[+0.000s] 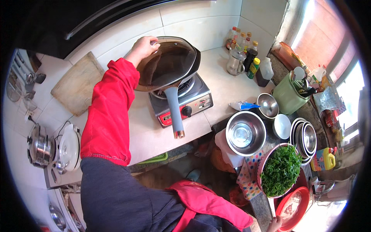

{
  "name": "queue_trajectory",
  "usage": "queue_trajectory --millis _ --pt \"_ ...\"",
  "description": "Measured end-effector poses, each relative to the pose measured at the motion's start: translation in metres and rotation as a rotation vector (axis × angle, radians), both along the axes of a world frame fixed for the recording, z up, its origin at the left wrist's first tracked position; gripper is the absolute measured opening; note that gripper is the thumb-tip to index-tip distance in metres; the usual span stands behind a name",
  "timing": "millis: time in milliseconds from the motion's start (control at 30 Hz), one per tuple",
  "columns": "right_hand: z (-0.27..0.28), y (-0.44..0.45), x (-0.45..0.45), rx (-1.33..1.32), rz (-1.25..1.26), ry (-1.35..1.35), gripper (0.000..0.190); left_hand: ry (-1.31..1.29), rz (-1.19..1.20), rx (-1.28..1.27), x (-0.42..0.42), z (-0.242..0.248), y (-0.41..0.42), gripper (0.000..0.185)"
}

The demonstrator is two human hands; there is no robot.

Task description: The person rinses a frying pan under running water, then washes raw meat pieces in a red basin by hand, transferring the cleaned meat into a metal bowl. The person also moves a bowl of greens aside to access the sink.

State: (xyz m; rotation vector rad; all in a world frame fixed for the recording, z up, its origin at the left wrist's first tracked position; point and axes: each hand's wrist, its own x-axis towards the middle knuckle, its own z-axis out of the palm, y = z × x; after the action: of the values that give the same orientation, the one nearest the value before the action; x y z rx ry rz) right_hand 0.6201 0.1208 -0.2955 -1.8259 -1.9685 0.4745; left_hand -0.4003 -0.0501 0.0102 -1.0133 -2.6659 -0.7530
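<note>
My left hand (pixel 145 47), in a red sleeve, grips the knob of a glass lid (pixel 171 63). The lid lies over a dark frying pan (pixel 198 59) with a grey handle (pixel 174 110), on a portable gas stove (pixel 185 101). Whether the lid rests fully on the pan I cannot tell. At the bottom right, my right hand (pixel 274 224) is at the rim of a red plastic basin (pixel 304 195) with pale contents. Its fingers are partly cut off by the picture's edge. Beside the basin stands a pink-rimmed bowl (pixel 258 171) of chopped greens (pixel 281 171).
Steel bowls (pixel 262 132) and a white bowl (pixel 281 126) stand right of the stove. Behind them are a green utensil container (pixel 287 92), a steel pitcher (pixel 235 62) and several bottles. A wooden board (pixel 76 84) leans on the left wall near a steel pot (pixel 40 145).
</note>
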Motion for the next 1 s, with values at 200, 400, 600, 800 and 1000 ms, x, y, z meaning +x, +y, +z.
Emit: queue_trajectory --millis 200,400,600,800,1000 --pt "0.044 -0.045 -0.048 -0.124 -0.157 0.066 0.02 0.171 -0.002 -0.057 -0.009 -0.014 0.047 0.034" --pt "-0.029 -0.03 0.011 -0.154 -0.322 0.279 0.018 0.062 0.004 -0.02 -0.028 -0.034 0.055 0.037" --pt "0.015 -0.022 -0.066 -0.235 -0.347 0.328 0.017 0.007 0.044 -0.025 -0.021 -0.035 0.047 0.04" --pt "-0.017 -0.034 -0.02 -0.021 -0.16 0.03 0.014 -0.17 -0.153 0.166 -0.054 -0.06 0.069 0.054" --pt "0.078 -0.011 -0.096 -0.119 -0.237 0.069 0.021 0.385 -0.249 0.066 -0.037 -0.019 0.027 0.061"
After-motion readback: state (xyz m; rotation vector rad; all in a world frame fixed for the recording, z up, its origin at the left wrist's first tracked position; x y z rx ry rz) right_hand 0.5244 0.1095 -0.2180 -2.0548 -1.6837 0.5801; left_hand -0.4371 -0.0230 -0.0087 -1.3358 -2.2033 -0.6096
